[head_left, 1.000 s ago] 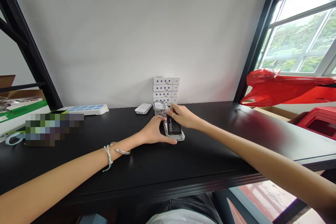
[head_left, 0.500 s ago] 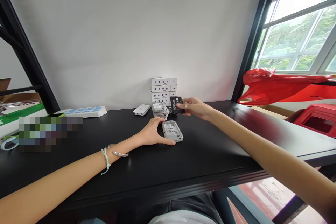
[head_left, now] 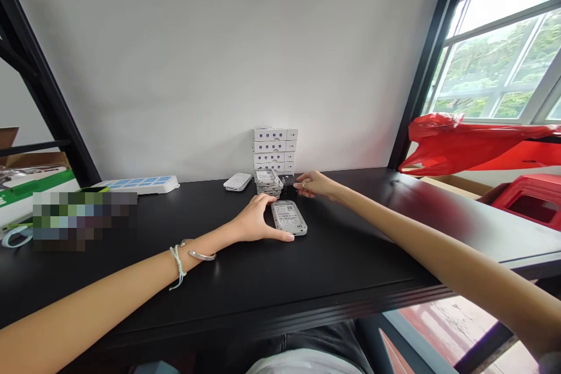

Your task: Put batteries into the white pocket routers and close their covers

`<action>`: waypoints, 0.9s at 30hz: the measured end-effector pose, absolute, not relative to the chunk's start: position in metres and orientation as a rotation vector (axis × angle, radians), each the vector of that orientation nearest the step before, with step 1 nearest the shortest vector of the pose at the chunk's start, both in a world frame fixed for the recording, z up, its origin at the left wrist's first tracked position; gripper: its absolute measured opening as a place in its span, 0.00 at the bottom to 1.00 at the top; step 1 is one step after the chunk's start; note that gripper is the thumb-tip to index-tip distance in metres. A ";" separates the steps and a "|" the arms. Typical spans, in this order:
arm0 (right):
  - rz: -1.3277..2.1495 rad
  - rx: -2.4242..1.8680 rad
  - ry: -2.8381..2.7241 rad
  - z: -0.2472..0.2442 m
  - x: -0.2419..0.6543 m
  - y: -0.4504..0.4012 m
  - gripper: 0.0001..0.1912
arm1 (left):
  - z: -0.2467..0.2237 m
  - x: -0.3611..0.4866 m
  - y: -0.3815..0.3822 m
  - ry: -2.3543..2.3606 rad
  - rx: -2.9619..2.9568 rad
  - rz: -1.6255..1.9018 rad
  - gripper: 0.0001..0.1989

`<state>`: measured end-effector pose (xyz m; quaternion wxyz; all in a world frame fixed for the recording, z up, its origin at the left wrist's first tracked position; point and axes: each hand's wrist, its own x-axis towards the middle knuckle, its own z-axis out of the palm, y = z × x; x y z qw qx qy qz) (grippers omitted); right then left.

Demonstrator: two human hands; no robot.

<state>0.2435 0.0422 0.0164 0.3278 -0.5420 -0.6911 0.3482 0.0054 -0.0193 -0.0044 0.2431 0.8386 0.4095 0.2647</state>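
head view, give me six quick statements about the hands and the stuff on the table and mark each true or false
1. The left hand curves around the left side of the white device. True.
2. The right hand is at the black batteries. True.
3. A battery covers the white device's printed label. False: the label is uncovered.
4. The white boxes stand behind the device stack. True.
5. The flat white pieces lie right of the boxes. False: they lie to the left.
6. The metal bracelet is on the right wrist. False: it is on the left.
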 end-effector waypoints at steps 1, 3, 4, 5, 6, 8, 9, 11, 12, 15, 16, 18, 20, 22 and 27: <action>0.821 -1.458 -1.843 0.017 0.243 0.040 0.20 | -0.005 0.005 -0.019 1.116 2.293 0.725 0.47; 0.560 -1.530 -1.914 0.022 0.242 0.032 0.20 | -0.005 0.005 -0.019 1.113 2.301 0.731 0.47; 0.435 -1.562 -1.954 0.027 0.240 0.026 0.20 | -0.005 0.005 -0.018 1.114 2.305 0.729 0.48; 0.346 -1.592 -1.999 0.031 0.239 0.018 0.21 | -0.006 0.005 -0.018 1.117 2.308 0.724 0.48; 0.313 -1.619 -2.059 0.035 0.236 0.010 0.23 | -0.006 0.005 -0.018 1.119 2.309 0.719 0.49; 0.405 -1.648 -2.240 0.038 0.229 -0.006 0.25 | -0.007 0.005 -0.019 1.120 2.305 0.715 0.50; 0.471 -1.640 -2.331 0.038 0.225 -0.013 0.25 | -0.008 0.004 -0.019 1.117 2.302 0.721 0.50; 0.521 -1.596 -2.453 0.033 0.218 -0.025 0.22 | -0.008 0.004 -0.020 1.107 2.288 0.759 0.51; 0.508 -1.572 -2.477 0.031 0.215 -0.029 0.19 | -0.008 0.004 -0.020 1.102 2.259 0.793 0.49; 0.454 -1.509 -2.487 0.029 0.211 -0.036 0.15 | -0.006 0.004 -0.018 1.106 2.031 0.988 0.32; 0.459 -1.483 -2.492 0.032 0.211 -0.037 0.14 | -0.006 0.004 -0.015 1.138 1.917 1.072 0.29; 0.449 -1.422 -2.490 0.043 0.211 -0.034 0.14 | -0.005 0.004 -0.010 1.220 1.708 1.212 0.28; 0.384 -1.373 -2.452 0.059 0.209 -0.024 0.15 | -0.005 0.004 -0.005 1.253 1.606 1.264 0.28; 0.280 -1.355 -2.412 0.073 0.204 -0.006 0.18 | -0.005 0.003 -0.003 1.203 1.620 1.233 0.27; 0.220 -1.527 -2.377 0.086 0.185 0.051 0.18 | -0.005 0.004 -0.005 1.136 1.679 1.166 0.27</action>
